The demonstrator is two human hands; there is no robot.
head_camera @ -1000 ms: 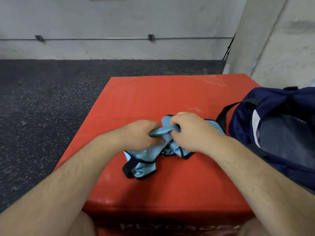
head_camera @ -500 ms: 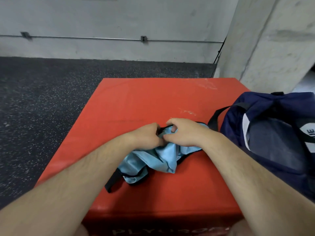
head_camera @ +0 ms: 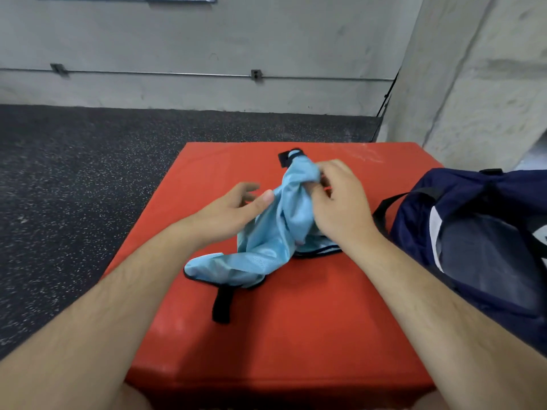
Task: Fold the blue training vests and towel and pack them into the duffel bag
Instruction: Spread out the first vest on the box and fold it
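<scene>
A light blue training vest [head_camera: 266,238] with black trim and a black strap lies bunched on the red plyo box [head_camera: 296,335]. My right hand [head_camera: 340,208] pinches the vest's upper end and holds it lifted off the box. My left hand [head_camera: 236,208] is beside the cloth with its fingers spread, the thumb touching the fabric. The navy duffel bag [head_camera: 479,238] stands unzipped on the box's right side, close to my right wrist. No towel is in view.
The box stands on a dark speckled rubber floor [head_camera: 74,187]. A grey concrete wall [head_camera: 207,39] with a thin pipe runs behind, and a concrete pillar [head_camera: 479,84] rises at the back right.
My left hand has let go of the vest and opened. My right hand has lifted the vest's upper end, and the cloth now hangs longer toward me with a black strap trailing.
</scene>
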